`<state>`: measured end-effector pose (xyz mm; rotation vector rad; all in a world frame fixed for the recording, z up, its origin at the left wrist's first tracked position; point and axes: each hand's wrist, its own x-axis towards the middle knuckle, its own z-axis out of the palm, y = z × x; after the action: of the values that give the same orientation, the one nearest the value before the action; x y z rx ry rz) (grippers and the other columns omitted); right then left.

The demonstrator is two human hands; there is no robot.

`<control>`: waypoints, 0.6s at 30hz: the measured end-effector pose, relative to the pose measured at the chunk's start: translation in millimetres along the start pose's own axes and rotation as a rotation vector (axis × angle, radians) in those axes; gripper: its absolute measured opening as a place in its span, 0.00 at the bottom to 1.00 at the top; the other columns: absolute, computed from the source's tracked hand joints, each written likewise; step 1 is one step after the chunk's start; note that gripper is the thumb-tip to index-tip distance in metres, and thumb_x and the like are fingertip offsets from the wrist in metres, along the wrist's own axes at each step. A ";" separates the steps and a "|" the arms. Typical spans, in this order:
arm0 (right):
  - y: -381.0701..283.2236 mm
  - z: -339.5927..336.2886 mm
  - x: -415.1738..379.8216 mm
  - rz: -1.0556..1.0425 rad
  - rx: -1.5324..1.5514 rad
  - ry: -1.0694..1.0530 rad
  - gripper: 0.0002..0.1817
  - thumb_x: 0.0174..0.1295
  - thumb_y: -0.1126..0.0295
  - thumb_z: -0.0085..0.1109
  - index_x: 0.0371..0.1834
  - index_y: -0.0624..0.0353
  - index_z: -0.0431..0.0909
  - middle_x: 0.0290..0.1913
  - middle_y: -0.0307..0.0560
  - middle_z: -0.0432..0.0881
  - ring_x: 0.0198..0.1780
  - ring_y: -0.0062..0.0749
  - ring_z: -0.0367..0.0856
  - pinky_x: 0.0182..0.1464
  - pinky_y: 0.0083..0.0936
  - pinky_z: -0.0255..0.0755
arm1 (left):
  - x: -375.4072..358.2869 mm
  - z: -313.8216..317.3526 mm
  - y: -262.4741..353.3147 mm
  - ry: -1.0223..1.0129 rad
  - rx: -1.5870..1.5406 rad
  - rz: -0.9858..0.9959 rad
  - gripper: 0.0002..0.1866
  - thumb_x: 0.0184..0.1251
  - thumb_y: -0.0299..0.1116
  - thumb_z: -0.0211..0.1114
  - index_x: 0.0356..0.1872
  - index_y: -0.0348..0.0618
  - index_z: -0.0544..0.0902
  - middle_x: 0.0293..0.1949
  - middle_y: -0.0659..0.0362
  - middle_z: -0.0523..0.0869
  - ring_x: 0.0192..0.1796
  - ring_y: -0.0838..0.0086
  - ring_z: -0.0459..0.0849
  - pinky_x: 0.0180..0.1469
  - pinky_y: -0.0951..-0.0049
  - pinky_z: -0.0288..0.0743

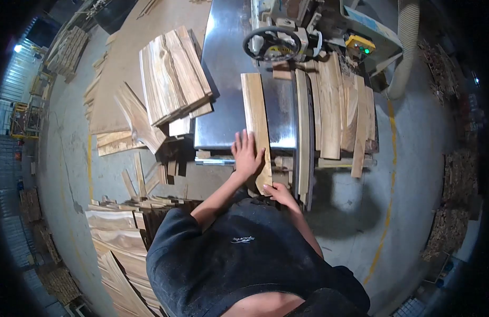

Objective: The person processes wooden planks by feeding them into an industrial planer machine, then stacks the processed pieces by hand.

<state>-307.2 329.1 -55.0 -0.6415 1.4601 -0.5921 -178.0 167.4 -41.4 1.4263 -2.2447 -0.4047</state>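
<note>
A long wooden board (257,111) lies lengthwise on the shiny metal machine table (220,105), its near end reaching past the front edge toward my body. My left hand (246,156) rests on the board's left side with fingers stretched out, the thumb lying across the wood. At the near end, my right hand (279,193) grips the board's corner, thumb on top; its fingers underneath are partly hidden. Beyond the far end of the board is a machine with a black handwheel (272,44).
A stack of boards (173,74) stands left of the metal table, with more planks (329,105) to the right. Another wood pile (115,232) is at my left side. A ribbed hose (408,47) hangs at the upper right beside a yellow control box (360,46).
</note>
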 end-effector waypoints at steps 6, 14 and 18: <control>72.9 5.4 10.8 0.083 0.432 -0.018 0.19 0.67 0.56 0.61 0.50 0.60 0.77 0.46 0.45 0.82 0.49 0.29 0.82 0.40 0.25 0.80 | 1.4 19.2 42.2 -0.021 -0.040 0.123 0.31 0.69 0.49 0.55 0.72 0.51 0.66 0.73 0.36 0.57 0.77 0.45 0.51 0.73 0.43 0.41; -16.7 -8.3 28.7 0.095 0.770 0.314 0.37 0.64 0.30 0.46 0.38 0.60 0.72 0.27 0.45 0.76 0.28 0.37 0.76 0.30 0.28 0.66 | 112.3 82.0 71.4 0.220 -0.168 0.027 0.28 0.65 0.44 0.57 0.65 0.48 0.72 0.71 0.28 0.57 0.75 0.37 0.54 0.71 0.39 0.50; -50.1 -15.1 44.1 0.187 0.768 0.467 0.34 0.64 0.32 0.49 0.30 0.57 0.72 0.19 0.36 0.66 0.22 0.27 0.70 0.24 0.21 0.60 | 143.2 65.6 68.2 0.112 -0.281 0.006 0.32 0.61 0.47 0.61 0.67 0.46 0.71 0.71 0.26 0.53 0.76 0.37 0.51 0.74 0.43 0.46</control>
<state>-319.9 262.0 -50.5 0.2518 1.5360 -1.1191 -317.1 66.9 -35.1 1.2638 -2.0108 -0.5975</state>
